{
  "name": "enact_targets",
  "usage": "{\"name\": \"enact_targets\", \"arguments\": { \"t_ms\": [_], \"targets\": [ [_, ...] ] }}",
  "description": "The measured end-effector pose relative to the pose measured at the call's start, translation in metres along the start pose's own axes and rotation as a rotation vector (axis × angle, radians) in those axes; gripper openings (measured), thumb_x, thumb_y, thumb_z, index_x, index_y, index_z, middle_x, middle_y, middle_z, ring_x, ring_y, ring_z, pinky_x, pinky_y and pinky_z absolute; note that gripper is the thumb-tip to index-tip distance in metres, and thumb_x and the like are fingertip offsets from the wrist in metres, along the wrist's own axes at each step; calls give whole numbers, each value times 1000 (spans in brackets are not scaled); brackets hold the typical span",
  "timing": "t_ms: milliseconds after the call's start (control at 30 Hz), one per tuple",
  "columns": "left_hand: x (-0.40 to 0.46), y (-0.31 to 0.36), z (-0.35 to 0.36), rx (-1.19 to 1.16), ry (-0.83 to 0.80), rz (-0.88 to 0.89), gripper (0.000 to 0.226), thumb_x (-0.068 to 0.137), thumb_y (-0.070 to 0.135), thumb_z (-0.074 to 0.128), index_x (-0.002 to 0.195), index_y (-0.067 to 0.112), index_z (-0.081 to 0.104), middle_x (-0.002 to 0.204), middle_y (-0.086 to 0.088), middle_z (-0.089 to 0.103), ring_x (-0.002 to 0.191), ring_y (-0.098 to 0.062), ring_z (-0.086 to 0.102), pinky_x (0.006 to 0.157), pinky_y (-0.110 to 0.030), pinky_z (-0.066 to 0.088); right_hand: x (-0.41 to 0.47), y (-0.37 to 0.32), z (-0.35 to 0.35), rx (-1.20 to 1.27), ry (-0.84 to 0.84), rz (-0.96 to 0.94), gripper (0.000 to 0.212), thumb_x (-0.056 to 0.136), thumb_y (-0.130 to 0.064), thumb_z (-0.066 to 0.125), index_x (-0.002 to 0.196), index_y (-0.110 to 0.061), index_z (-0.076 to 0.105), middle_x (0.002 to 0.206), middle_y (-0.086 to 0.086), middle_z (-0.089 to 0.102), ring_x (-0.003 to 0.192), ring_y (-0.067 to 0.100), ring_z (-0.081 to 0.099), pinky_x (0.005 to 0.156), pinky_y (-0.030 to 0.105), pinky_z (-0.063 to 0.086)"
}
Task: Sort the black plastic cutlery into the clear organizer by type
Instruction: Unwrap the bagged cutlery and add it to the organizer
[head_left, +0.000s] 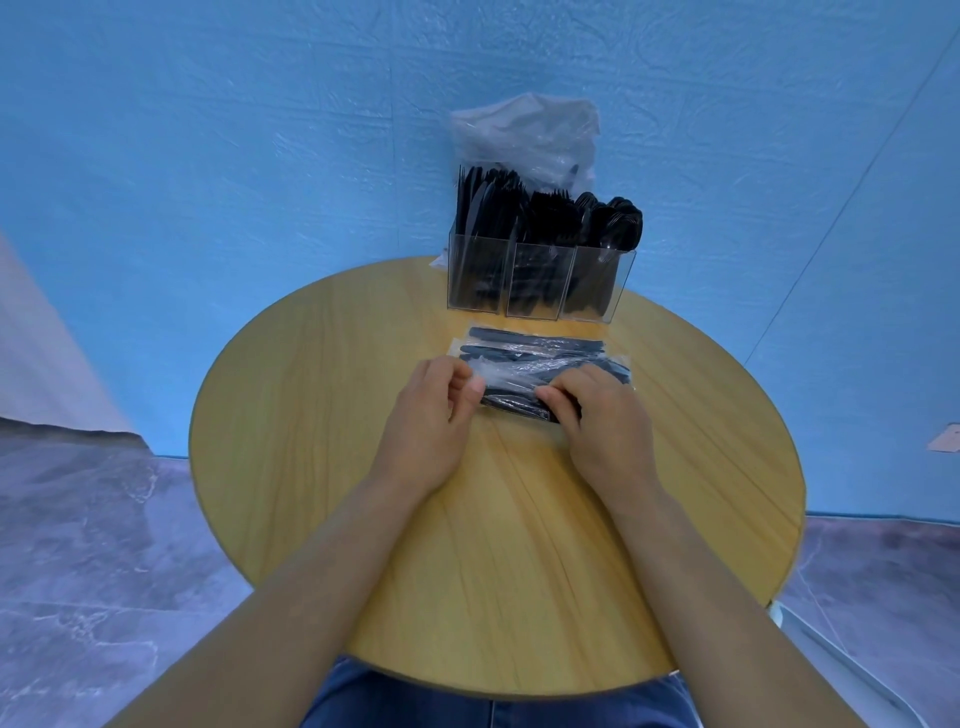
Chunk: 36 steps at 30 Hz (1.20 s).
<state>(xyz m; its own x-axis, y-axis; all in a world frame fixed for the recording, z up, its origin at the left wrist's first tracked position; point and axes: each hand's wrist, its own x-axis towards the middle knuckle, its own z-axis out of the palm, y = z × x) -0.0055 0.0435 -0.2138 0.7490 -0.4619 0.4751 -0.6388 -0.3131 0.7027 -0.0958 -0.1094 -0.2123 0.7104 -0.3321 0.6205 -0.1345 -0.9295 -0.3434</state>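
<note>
Both hands, left hand (434, 410) and right hand (597, 410), fingers pinched on the cutlery packet (540, 371) at tabletop (363, 519) centre, apparently to tear it; organizer (540, 283) waits at 12 o'clock.

I sit at a small round wooden table (498, 545) pushed against a plain blue wall (208, 156), with grey marble-look floor (78, 545) on both sides. Nothing marks it as a kitchen or shop; it looks like a bare staged room, and I cannot tell more.
</note>
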Motion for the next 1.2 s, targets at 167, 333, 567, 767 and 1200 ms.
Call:
{"name": "enact_targets", "arguments": {
  "t_ms": [167, 333, 567, 767, 1200],
  "targets": [
    [0, 6, -3, -194, -61, -84, 8, 94, 23, 55, 94, 17, 59, 80, 7, 62, 73, -3, 56, 65, -8, 42, 1, -3, 6, 33, 31, -54, 23, 91, -30, 58, 75, -14, 61, 71, -8, 50, 66, 12, 48, 58, 33, 42],
    [5, 3, -6, -349, 74, -199, 15, 93, 10, 56, 83, 21, 57, 75, 7, 60, 65, -6, 57, 67, -16, 49, 1, -6, -1, 116, 157, 18, 31, 92, -39, 48, 83, -14, 65, 84, -5, 54, 83, 10, 42, 74, 20, 32],
    [6, -1, -9, -486, 173, -320, 17, 95, 12, 54, 82, 24, 58, 80, 6, 61, 66, -3, 58, 72, -21, 53, 2, -5, -19, 512, 250, 417, 9, 92, -23, 59, 94, -15, 61, 83, -6, 58, 74, -2, 50, 66, 5, 38],
    [5, -3, -7, -421, 124, -269, 13, 93, 9, 56, 87, 18, 63, 85, 2, 65, 71, -5, 63, 69, -17, 53, 2, -10, -17, 607, 348, 430, 13, 88, -11, 63, 79, -18, 60, 69, -11, 59, 60, 0, 51, 61, 12, 42],
    [5, -1, -13, -566, 147, -322, 11, 83, 4, 67, 85, 15, 67, 76, 7, 63, 68, -1, 61, 74, -22, 55, 3, -12, -15, 755, 256, 462, 17, 83, -4, 69, 91, -18, 64, 82, -5, 64, 78, 6, 60, 72, 16, 51]
  ]
}}
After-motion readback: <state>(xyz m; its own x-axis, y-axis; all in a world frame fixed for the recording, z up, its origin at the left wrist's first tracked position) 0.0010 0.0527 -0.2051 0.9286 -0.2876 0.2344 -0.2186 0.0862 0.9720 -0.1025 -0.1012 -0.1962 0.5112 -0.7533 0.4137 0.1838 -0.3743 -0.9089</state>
